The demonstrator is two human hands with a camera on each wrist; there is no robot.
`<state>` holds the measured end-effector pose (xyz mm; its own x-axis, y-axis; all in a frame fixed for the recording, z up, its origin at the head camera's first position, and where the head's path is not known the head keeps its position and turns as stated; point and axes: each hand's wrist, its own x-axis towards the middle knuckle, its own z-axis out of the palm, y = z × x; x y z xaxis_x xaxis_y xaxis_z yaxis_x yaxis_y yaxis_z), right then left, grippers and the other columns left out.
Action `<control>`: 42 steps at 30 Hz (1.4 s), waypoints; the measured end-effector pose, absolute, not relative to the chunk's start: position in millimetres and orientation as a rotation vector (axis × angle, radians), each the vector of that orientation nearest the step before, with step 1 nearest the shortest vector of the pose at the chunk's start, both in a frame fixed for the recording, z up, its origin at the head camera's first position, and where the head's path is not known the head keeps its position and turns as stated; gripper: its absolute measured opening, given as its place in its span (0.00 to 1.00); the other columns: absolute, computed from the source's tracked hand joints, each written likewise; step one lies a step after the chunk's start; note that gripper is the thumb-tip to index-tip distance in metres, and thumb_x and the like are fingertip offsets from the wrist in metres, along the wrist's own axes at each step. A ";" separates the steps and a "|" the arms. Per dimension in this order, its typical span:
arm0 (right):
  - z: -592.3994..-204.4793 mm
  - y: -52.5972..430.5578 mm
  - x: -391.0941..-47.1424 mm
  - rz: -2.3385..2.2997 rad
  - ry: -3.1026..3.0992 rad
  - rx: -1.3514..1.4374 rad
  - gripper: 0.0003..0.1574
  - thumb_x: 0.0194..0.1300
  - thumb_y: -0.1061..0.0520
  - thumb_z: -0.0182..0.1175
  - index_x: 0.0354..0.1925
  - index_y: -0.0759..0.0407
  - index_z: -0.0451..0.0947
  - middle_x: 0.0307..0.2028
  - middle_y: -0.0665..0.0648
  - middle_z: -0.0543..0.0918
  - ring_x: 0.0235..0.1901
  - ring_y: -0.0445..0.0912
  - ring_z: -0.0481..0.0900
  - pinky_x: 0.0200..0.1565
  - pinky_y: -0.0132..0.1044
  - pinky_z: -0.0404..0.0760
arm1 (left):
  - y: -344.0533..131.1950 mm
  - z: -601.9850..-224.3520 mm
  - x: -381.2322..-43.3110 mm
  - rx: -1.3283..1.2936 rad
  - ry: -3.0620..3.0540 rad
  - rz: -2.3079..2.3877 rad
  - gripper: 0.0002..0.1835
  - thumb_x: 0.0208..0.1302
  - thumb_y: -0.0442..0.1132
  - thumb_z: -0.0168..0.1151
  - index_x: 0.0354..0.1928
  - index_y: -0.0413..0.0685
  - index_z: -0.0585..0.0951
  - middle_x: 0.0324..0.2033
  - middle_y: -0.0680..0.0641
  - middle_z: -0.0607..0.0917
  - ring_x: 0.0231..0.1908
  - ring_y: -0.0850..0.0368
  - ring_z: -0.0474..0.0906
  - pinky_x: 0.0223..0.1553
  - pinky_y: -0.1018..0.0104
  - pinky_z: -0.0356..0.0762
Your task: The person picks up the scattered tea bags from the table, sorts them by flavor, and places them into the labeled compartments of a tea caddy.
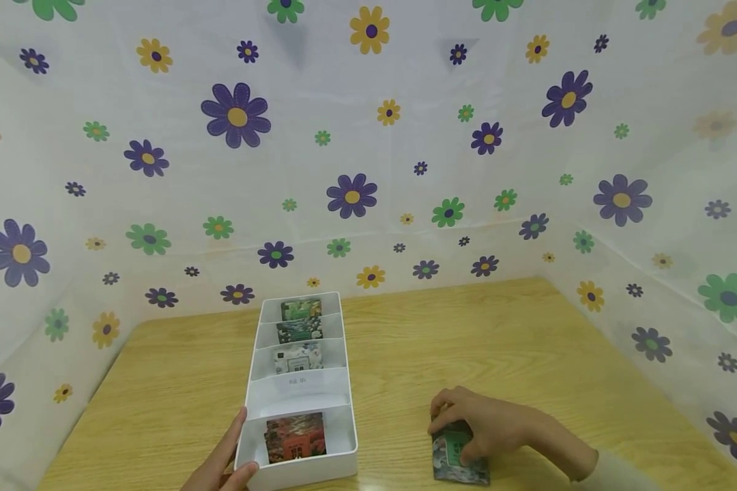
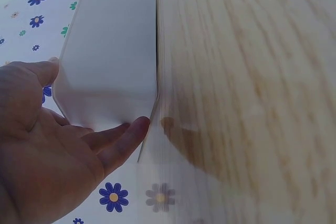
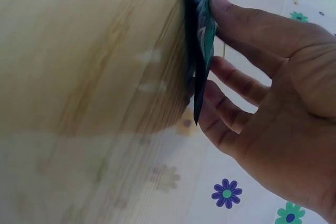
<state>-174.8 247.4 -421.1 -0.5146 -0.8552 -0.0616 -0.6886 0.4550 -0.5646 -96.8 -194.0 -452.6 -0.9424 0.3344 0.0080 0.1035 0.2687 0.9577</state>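
A long white divided box lies on the table, its compartments running away from me. My left hand holds its near left corner, thumb at the front and fingers along the side; the left wrist view shows the hand against the plain white box wall. To the right of the box, my right hand pinches a flat patterned sachet with a green label, thumb on its face, fingers at its far edge. Seen from the right wrist, the sachet stands edge-on between thumb and fingers. Whether several are stacked, I cannot tell.
Red patterned sachets lie in the nearest compartment. Behind it, one compartment shows only small writing on its divider. Further back are a white floral sachet, a dark one and a green one. A flower-printed sheet surrounds the wooden table.
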 end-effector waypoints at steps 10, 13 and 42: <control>-426.2 244.9 -179.6 -0.683 2.518 -1.105 0.25 0.51 0.43 0.69 0.47 0.47 0.79 0.51 0.47 0.71 0.48 0.40 0.69 0.48 0.37 0.73 | -194.7 -455.1 -98.0 0.400 2.314 1.766 0.42 0.69 0.36 0.52 0.71 0.39 0.34 0.60 0.17 0.50 0.44 0.39 0.76 0.31 0.60 0.80; -428.7 244.6 -181.9 -0.688 2.597 -1.039 0.25 0.48 0.38 0.69 0.43 0.47 0.79 0.44 0.43 0.73 0.42 0.38 0.71 0.45 0.35 0.74 | -194.4 -455.2 -97.6 0.407 2.306 1.774 0.42 0.69 0.36 0.52 0.71 0.40 0.34 0.60 0.17 0.50 0.44 0.37 0.75 0.32 0.60 0.80; -431.5 234.8 -189.9 -0.729 2.852 -0.504 0.20 0.53 0.47 0.69 0.33 0.63 0.78 0.29 0.53 0.75 0.28 0.43 0.69 0.29 0.37 0.73 | -193.6 -449.2 -93.3 0.400 2.362 1.718 0.41 0.69 0.38 0.52 0.72 0.43 0.37 0.62 0.19 0.52 0.43 0.41 0.77 0.31 0.61 0.81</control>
<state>-189.9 234.8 -431.5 -0.9313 -0.3584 -0.0656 -0.2829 0.8247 -0.4897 -93.3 -193.6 -449.2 -0.9448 0.3276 0.0025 0.1034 0.2909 0.9512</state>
